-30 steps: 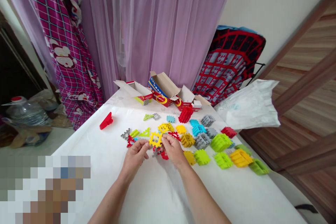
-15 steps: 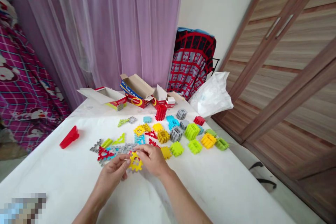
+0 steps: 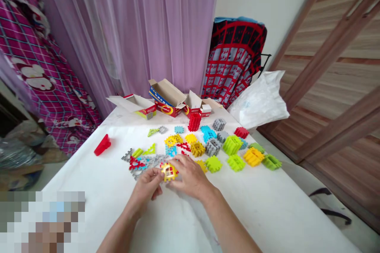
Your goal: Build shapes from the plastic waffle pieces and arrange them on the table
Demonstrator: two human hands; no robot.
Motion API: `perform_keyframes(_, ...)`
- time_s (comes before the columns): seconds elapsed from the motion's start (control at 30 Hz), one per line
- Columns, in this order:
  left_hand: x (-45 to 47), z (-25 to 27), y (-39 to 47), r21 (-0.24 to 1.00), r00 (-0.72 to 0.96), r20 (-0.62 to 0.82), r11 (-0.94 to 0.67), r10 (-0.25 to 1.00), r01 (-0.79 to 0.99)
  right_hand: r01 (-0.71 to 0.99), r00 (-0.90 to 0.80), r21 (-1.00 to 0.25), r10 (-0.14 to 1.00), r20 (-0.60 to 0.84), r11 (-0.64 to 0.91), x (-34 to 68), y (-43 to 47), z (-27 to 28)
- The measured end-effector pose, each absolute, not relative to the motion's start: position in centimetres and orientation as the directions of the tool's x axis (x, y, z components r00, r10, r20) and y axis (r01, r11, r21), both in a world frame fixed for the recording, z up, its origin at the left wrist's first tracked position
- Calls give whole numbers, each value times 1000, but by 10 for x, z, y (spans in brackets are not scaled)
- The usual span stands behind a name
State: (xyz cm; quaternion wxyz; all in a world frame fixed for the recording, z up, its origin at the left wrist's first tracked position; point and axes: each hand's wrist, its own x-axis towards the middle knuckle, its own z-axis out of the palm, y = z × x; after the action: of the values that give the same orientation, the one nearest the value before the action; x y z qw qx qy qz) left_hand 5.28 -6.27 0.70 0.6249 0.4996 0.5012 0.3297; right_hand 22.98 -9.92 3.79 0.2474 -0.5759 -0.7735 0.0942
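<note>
A yellow interlocking window tile (image 3: pixel 170 172) is held just above the near edge of the piece pile, with red and grey parts showing behind it. My left hand (image 3: pixel 148 185) pinches its left edge between thumb and fingers. From the right, my right hand (image 3: pixel 191 177) curves round the same tile, fingers over the top and thumb low at its side. Beyond the hands lie flat grey tiles (image 3: pixel 154 161), a red triangular piece (image 3: pixel 135 163) and a yellow tile (image 3: pixel 202 165) partly hidden by my right hand.
Stacks of lime green tiles (image 3: pixel 232 145), yellow tiles (image 3: pixel 253 156) and grey tiles (image 3: pixel 213 147) stand to the right. Opened cardboard boxes (image 3: pixel 168 95) line the back edge, with a white bag (image 3: pixel 258 101) at the back right. A red piece (image 3: pixel 102 145) lies far left.
The view has shifted, so everything sits further right. My right hand has opened wider and moved round the tile's right side, while my left hand keeps its pinch.
</note>
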Motion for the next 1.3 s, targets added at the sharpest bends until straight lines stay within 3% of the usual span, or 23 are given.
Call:
perform_keyframes(0.33, 56, 9, -68, 959, 323, -284, 272, 903, 83, 876, -222, -379, 947, 231, 298, 233, -104, 34)
perform_keyframes(0.67, 60, 8, -70, 953, 280, -289, 304, 915, -8, 841, 114, -537, 946, 303, 70, 215, -115, 27)
perform_keyframes(1.3, 62, 12, -72, 935, 321, -300, 344, 898, -87, 791, 139, -534, 761, 633, 299, 214, -117, 10)
